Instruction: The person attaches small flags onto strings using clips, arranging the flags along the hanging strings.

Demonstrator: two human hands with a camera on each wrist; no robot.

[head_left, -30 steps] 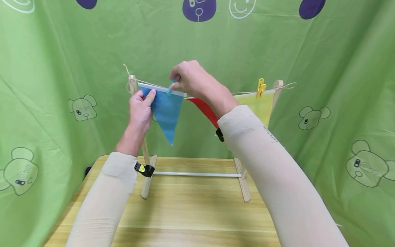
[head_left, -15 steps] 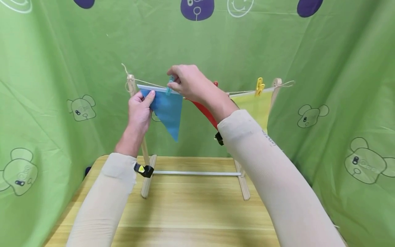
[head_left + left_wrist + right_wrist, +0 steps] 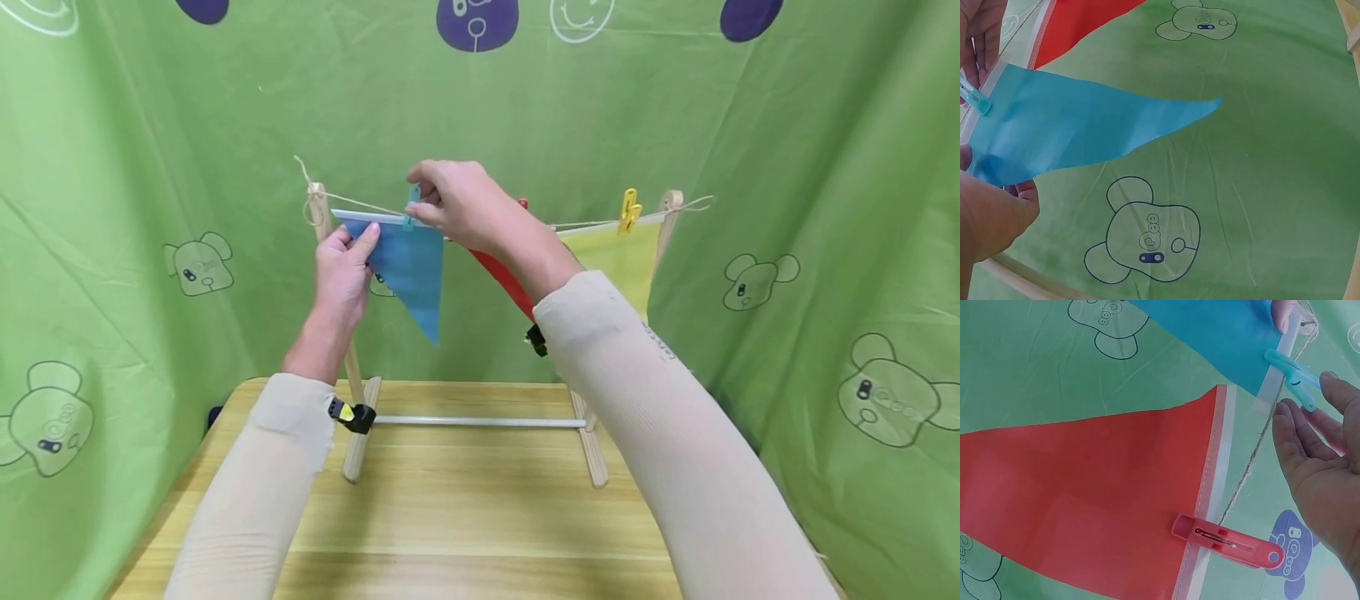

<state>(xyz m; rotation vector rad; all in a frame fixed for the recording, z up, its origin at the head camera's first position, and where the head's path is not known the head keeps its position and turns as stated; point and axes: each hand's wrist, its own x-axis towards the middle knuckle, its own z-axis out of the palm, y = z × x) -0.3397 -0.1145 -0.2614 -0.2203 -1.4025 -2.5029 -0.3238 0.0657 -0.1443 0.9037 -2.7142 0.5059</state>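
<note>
My left hand [image 3: 341,271] pinches a blue triangular pennant [image 3: 412,262] near the left end of its white top edge, thumb in front. The pennant's tip hangs down to the right. With my right hand [image 3: 468,196] I hold a light-blue clothespin [image 3: 1282,362] between thumb and fingers. In the right wrist view, the clothespin sits across the white edge and the twine [image 3: 1254,456], its handles spread apart. To the right hangs a red pennant [image 3: 1116,487] with a red clothespin [image 3: 1229,540] on its top edge; my right arm hides part of it in the head view.
A yellow pennant [image 3: 615,258] hangs at the right under a yellow clothespin [image 3: 628,212]. The twine runs between a left wooden post [image 3: 318,200] and a right wooden post [image 3: 673,202]. A white rod [image 3: 480,422] joins their feet on the wooden table [image 3: 480,517]. Green curtain [image 3: 247,125] surrounds it.
The blue pennant's tip has swung to the right. The light-blue clothespin has turned more upright in my right hand. My left hand keeps its grip in nearly the same place.
</note>
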